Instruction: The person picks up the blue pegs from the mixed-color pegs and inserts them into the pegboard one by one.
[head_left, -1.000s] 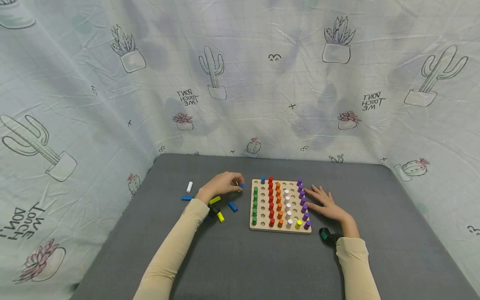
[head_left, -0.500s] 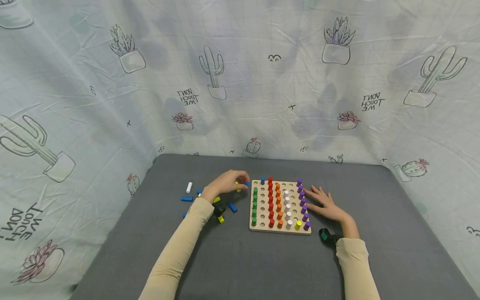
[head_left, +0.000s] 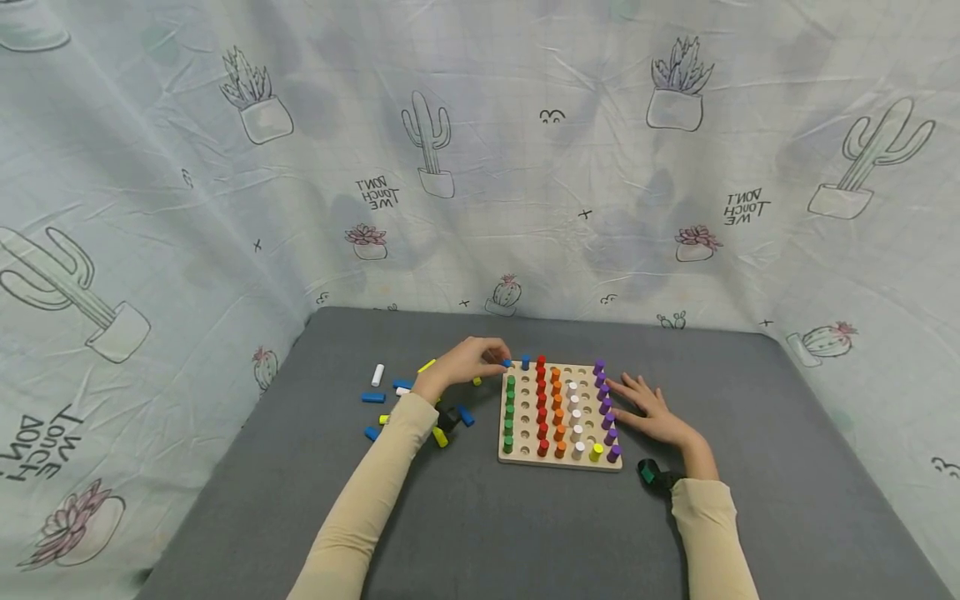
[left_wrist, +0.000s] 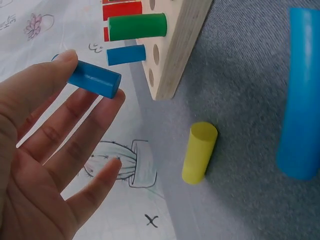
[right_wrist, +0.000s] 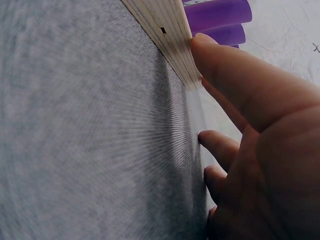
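Note:
My left hand [head_left: 467,363] pinches a blue peg [left_wrist: 96,79] between thumb and fingers, at the far left corner of the wooden pegboard [head_left: 558,463]. In the left wrist view the peg is tilted and apart from the board's holes. Rows of green [head_left: 509,413], red, orange, white and purple pegs stand in the board, with one yellow peg [head_left: 596,452] at the near edge. Another blue peg [head_left: 526,362] stands in the back row. My right hand [head_left: 654,413] lies with spread fingers at the board's right side, its thumb touching the edge in the right wrist view.
Loose blue, yellow and white pegs lie left of the board, among them a white peg [head_left: 378,375] and a blue peg [head_left: 373,397]. A yellow peg [left_wrist: 200,153] stands upright near the board. A patterned curtain [head_left: 510,167] rises behind the grey table [head_left: 570,533].
My left hand has moved right with the blue peg, from beside the board to its far left corner. The right hand stays in place against the board.

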